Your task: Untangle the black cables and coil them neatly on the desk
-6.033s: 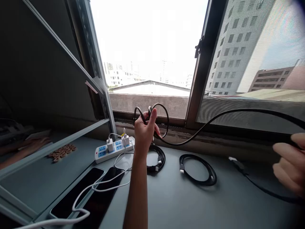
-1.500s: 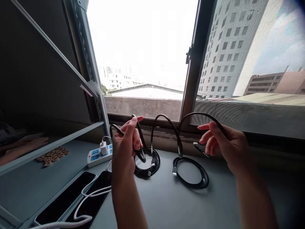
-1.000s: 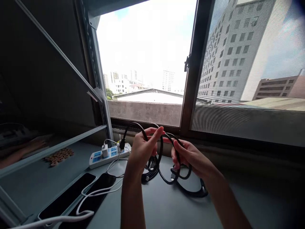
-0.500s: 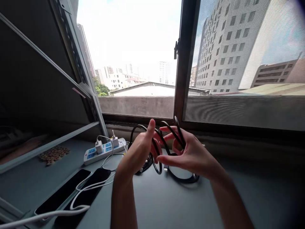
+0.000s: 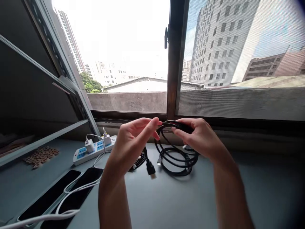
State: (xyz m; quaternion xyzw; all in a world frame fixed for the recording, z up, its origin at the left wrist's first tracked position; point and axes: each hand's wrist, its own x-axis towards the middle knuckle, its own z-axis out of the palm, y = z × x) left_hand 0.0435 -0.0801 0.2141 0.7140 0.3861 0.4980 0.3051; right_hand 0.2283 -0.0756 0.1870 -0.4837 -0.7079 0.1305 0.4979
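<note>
A black cable (image 5: pixel 166 149) hangs in several loops between my two hands, above the grey table (image 5: pixel 181 200) in front of the window. My left hand (image 5: pixel 133 143) has its fingers closed on the left side of the coil. My right hand (image 5: pixel 200 136) pinches the top of the coil near the window sill. One black plug end (image 5: pixel 150 168) dangles below my left hand. Two other coiled black cables lie on the table beneath, one (image 5: pixel 177 165) under the held loops and one (image 5: pixel 140 159) partly hidden behind my left hand.
A white power strip (image 5: pixel 91 150) with white chargers sits at the left, its white cords running to two dark phones (image 5: pixel 64 190) near the front left. Small brown pieces (image 5: pixel 40 155) lie behind a metal shelf frame (image 5: pixel 47 136). The window frame (image 5: pixel 173 63) stands close behind.
My hands have gathered the long black cable into a coil of loops. The right hand has moved onto the top of the coil, and the view has swung left.
</note>
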